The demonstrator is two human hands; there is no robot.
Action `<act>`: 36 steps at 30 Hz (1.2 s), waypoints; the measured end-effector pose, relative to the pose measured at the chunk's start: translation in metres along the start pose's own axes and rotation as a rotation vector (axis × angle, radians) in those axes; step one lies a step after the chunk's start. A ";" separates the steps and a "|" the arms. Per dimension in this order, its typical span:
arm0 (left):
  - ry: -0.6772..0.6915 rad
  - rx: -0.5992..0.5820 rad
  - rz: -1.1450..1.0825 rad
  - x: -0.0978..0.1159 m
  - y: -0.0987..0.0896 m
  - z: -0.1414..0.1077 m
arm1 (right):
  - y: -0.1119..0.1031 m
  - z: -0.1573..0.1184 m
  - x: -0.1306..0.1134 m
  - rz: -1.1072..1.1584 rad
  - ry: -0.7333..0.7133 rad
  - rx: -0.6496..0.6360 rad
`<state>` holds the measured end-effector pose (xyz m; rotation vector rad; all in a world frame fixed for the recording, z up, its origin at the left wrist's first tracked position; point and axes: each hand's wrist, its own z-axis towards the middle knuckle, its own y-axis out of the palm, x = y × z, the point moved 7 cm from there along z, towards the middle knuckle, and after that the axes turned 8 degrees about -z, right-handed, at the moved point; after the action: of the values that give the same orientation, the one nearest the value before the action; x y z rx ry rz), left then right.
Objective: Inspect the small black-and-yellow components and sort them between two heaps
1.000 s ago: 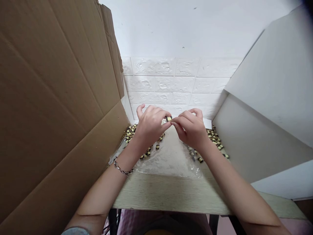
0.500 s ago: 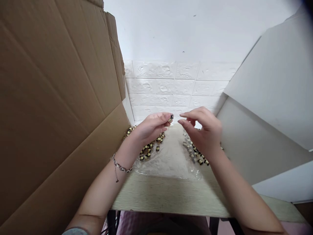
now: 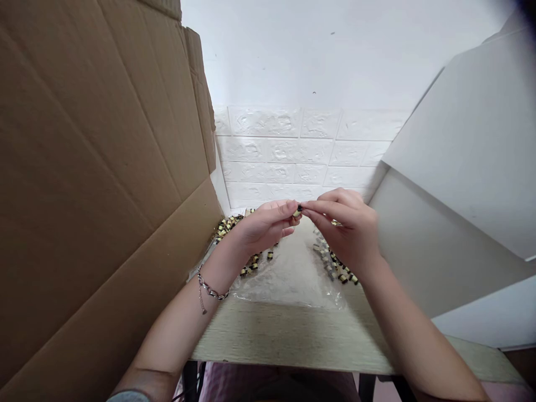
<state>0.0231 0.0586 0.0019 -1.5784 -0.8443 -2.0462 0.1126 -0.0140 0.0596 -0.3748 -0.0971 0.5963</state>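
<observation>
Between the thumb and fingers of my left hand [image 3: 270, 222] is a small black-and-yellow component [image 3: 297, 211] that looks like a little transformer. My right hand [image 3: 347, 220] meets it from the right, its thumb and index fingertip pinched at the component's dark end. Below my left hand, a pile of the same small parts [image 3: 253, 262] lies on a clear plastic bag [image 3: 285, 282]. More of these parts [image 3: 344, 273] lie under and beside my right hand, some beneath the bag's film. My right hand and forearm hide part of that pile.
A tall cardboard sheet [image 3: 104, 139] closes off the left side. Pale panels [image 3: 452, 223] stand on the right, and a white brick-patterned wall [image 3: 285, 151] is behind. The light wooden table [image 3: 288, 335] ends close to my body.
My right hand has moved left, and its fingertips have closed on the component's end. My left hand has shifted slightly down and right, still holding the component.
</observation>
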 end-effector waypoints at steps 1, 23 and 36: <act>0.012 0.007 0.014 0.001 0.000 0.000 | 0.001 0.000 0.000 -0.010 -0.005 -0.005; 0.065 0.051 0.064 0.000 -0.012 0.007 | 0.013 -0.003 0.003 -0.092 -0.087 -0.039; 0.123 0.123 0.144 0.008 -0.020 0.005 | 0.020 0.001 0.013 0.219 0.056 -0.235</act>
<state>0.0117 0.0765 0.0062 -1.3909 -0.7719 -1.9296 0.1127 0.0088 0.0526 -0.6350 -0.0728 0.7926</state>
